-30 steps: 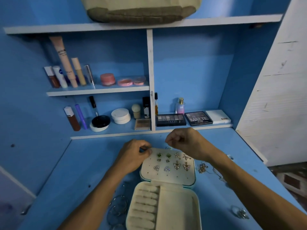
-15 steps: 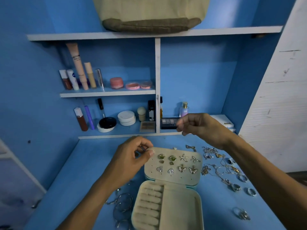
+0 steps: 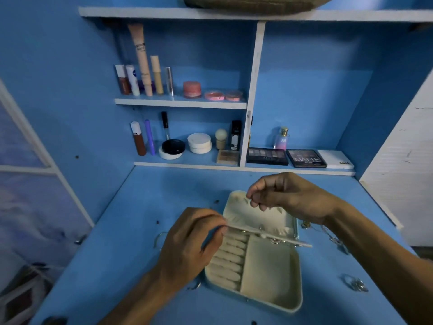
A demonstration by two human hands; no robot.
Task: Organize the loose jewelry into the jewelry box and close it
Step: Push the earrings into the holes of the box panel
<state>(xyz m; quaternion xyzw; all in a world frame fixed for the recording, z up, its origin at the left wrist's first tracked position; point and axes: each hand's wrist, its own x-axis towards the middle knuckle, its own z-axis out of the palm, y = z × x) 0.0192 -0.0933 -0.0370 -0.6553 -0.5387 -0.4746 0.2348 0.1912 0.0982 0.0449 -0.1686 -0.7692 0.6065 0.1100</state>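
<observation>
blue paint covers the desk (image 3: 131, 231) and the shelves (image 3: 180, 103) behind it. on the small upper shelf, in the upper left of the frame, several tubes (image 3: 141, 59) stand upright, with pink jars (image 3: 192, 89) to their right. right of the white divider, a perfume bottle (image 3: 282, 138) stands behind eyeshadow palettes (image 3: 267, 156) that lie flat. a woven bag (image 3: 257, 2) sits on the top shelf, cut off by the frame's upper edge.

on the desk, left of centre, a thin hoop (image 3: 159, 239) lies partly hidden behind the left hand (image 3: 194, 245). that hand enters from the lower left and pinches, thumb against fingertips, the left end of the earring panel (image 3: 269, 236). the panel is lifted so that it shows almost edge-on, and it runs across the hinge line of the jewelry box (image 3: 269, 294). small shiny pieces (image 3: 275, 242) show just under its edge.

the box lies open in the lower middle of the frame. its base is nearer the camera, with a column of padded ring rolls (image 3: 230, 259) on the left and a plain compartment (image 3: 267, 266) on the right. its lid (image 3: 253, 212) is opened back beyond the base. the right hand (image 3: 290, 198) hovers over the lid with fingers curled and thumb close to the fingertips; whether it holds anything i cannot tell.

right of the box, beside that forearm, a tangle of chain (image 3: 335, 240) lies on the desk. toward the lower right a ring (image 3: 355, 285) lies well apart from the box.
</observation>
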